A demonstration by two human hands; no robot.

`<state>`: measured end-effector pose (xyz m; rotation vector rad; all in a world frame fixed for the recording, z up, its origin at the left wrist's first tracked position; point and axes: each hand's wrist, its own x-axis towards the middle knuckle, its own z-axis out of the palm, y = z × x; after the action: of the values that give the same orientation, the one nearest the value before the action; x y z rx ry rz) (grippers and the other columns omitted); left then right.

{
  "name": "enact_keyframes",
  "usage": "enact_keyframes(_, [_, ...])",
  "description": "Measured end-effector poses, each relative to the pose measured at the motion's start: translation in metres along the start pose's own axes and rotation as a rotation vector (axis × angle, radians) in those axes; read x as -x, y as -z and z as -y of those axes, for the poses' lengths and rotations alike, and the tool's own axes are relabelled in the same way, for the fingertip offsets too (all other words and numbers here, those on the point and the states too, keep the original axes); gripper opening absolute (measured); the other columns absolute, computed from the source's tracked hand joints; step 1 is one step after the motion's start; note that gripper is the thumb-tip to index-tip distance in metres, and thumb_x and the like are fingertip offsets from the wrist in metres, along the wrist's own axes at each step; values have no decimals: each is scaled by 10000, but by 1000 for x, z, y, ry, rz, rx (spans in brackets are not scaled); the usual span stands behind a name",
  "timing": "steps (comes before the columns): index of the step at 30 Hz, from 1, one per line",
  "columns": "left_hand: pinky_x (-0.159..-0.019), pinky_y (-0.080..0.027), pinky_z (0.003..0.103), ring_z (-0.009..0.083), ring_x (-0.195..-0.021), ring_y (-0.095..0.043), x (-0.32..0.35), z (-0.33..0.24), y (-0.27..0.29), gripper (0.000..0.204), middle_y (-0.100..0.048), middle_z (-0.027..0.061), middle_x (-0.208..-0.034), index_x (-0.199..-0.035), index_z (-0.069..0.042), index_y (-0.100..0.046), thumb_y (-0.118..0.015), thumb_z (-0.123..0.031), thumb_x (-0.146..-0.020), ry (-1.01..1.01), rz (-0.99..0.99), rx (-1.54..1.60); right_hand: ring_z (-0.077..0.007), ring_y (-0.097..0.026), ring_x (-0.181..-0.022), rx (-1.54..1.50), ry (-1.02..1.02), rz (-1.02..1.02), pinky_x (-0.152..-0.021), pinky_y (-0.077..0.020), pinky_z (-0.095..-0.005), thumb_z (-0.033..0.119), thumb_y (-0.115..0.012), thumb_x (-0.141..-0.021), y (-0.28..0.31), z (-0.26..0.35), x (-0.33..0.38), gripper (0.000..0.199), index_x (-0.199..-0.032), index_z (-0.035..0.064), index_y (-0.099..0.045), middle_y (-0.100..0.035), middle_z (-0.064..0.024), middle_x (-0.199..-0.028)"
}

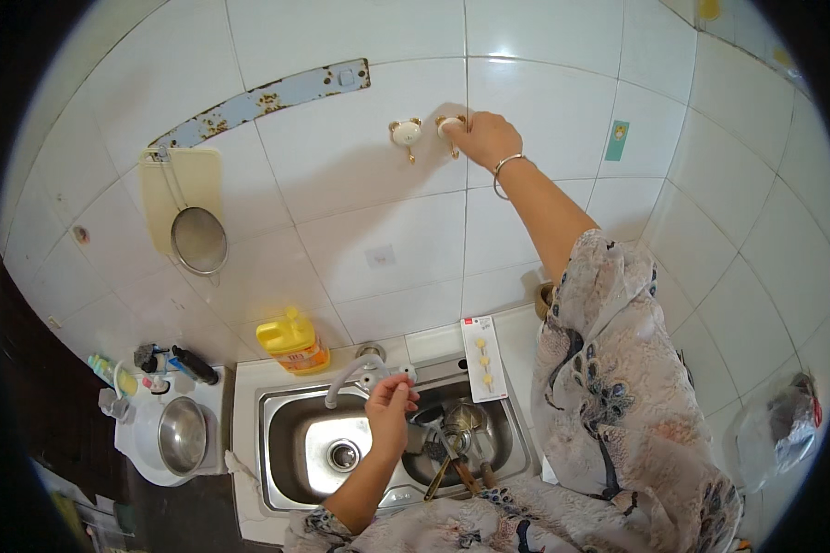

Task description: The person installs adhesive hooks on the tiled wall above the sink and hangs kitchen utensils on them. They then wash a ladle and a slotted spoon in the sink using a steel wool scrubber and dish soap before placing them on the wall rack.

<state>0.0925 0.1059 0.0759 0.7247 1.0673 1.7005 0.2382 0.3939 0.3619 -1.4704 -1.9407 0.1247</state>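
Note:
On the white tiled wall, my right hand [489, 138] holds a small white and gold wall hook [449, 127]. Its thumb lies across the hook's face and the other fingers are curled at its right side. A matching white and gold hook [406, 134] is on the wall just to the left, untouched. My left hand [389, 405] is raised above the sink near the grey faucet [343, 380], thumb and fingertips pinched together. What it pinches, if anything, I cannot make out. A blister card [484, 359] with several yellow pieces rests by the sink's back right edge.
The steel double sink [277, 433] has several utensils in its right basin. Behind it stands a yellow bottle [293, 341]. At left, a strainer [198, 241] hangs before a cream cutting board [148, 198], above a metal bowl [183, 438]. A rusty strip [277, 100] crosses the wall.

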Motion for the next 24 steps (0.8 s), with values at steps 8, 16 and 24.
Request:
enact_keyframes(8, [-547, -445, 224, 112, -655, -546, 39, 25, 49, 134, -603, 77, -873, -977, -2, -565, -523, -69, -869, 105, -91, 20, -254, -615, -833, 296, 79, -101, -690, -499, -358, 443, -532, -835, -20, 14, -3, 395, -911, 76, -655, -642, -103, -920])
enact_keyframes(16, [-534, -451, 218, 113, -641, -558, 63, 51, 90, 130, -607, 60, -857, -981, -24, -568, -518, -70, -870, 242, -193, 21, -279, -606, -895, 171, 6, -120, -759, -489, -369, 447, -484, -850, -35, 15, -5, 424, -973, 71, -637, -629, -121, -979])
enact_keyframes(24, [-538, -446, 221, 114, -649, -556, 64, 54, 77, 116, -602, 55, -865, -969, -35, -570, -518, -69, -871, 218, -144, 115, -250, -604, -920, 203, -125, 73, -783, -478, -344, 467, -462, -840, -18, 34, -1, 452, -1019, 87, -629, -624, -91, -1034])
